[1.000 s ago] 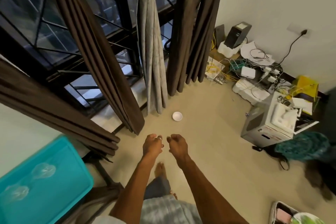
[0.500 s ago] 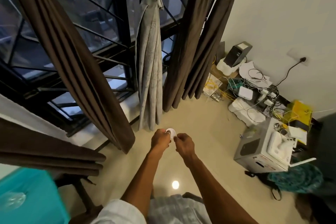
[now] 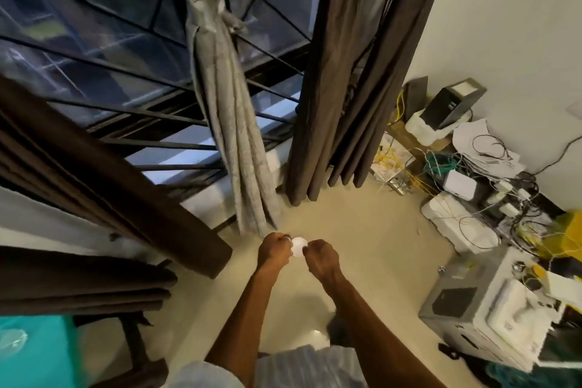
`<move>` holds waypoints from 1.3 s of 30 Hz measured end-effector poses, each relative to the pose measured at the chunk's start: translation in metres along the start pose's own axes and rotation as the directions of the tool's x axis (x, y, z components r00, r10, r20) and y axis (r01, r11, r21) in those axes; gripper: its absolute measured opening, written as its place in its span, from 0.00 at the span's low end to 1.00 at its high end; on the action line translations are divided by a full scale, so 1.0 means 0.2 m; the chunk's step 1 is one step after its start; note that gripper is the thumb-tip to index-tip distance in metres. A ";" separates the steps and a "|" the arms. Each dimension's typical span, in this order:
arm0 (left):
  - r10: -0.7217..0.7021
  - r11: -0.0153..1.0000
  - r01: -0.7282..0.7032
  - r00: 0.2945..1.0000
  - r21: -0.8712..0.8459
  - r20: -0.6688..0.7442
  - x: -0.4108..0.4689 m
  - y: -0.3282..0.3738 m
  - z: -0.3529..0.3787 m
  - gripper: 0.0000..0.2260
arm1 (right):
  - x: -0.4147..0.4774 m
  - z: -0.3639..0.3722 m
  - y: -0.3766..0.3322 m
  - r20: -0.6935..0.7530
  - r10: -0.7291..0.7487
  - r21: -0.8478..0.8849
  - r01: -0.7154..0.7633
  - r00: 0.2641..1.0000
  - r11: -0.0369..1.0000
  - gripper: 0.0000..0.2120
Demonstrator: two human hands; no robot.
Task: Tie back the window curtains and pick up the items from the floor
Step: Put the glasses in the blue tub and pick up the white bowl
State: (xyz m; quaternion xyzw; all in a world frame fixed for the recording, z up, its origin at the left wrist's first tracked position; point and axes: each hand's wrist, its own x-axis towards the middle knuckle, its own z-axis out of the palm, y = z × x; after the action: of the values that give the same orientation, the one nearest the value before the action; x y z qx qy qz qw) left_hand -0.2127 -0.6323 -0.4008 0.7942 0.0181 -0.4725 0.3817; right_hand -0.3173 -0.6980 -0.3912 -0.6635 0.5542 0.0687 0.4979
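Observation:
My left hand (image 3: 273, 250) and my right hand (image 3: 321, 258) reach out side by side over the floor, both with curled fingers. A small white round item (image 3: 298, 246) shows in the gap between them. Both hands overlap its edges, and I cannot tell whether either one touches it. Just beyond hangs a grey curtain (image 3: 234, 148), gathered and knotted partway up. A dark brown curtain (image 3: 340, 98) hangs loose to its right, and another brown curtain (image 3: 104, 164) slants across the left. Behind them is the barred window (image 3: 104, 50).
Against the right wall lies a clutter of cables and white boxes (image 3: 472, 186). A grey and white machine (image 3: 491, 315) stands at the right, with a yellow item (image 3: 570, 236) behind it. A teal bin (image 3: 34, 353) sits bottom left beside a dark stand (image 3: 135, 346).
The view has tilted up and closer to the window. The white item, earlier on the floor ahead of my hands, now appears between them. Both hands stay curled.

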 end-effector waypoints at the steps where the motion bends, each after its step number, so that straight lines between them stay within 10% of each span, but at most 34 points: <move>1: -0.012 1.000 0.012 1.000 -0.002 -0.015 0.00 0.03 0.07 0.11 | 0.06 -0.07 0.01 0.021 0.009 -0.009 -0.009 1.000 1.000 0.12; 10: -0.091 0.992 0.085 0.993 -0.090 -0.072 -0.12 0.18 0.57 0.08 | 0.37 -0.57 0.14 0.194 0.110 0.133 -0.138 0.975 0.982 0.14; 20: -0.144 0.989 0.139 0.985 -0.058 -0.094 -0.04 0.12 0.61 0.08 | 0.51 -0.53 0.28 0.275 0.042 -0.209 0.017 0.961 0.978 0.06; 39: -0.165 0.970 0.179 0.982 0.166 -0.094 1.76 -0.86 0.87 0.15 | 2.01 0.41 0.98 0.353 -0.026 -0.399 0.175 0.935 0.900 0.19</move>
State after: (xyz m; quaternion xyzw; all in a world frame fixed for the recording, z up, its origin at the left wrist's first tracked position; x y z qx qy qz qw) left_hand -0.2140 -0.7361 -0.8162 0.8379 0.0607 -0.4717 0.2677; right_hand -0.2859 -0.8833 -0.8057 -0.7620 0.3964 0.2743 0.4324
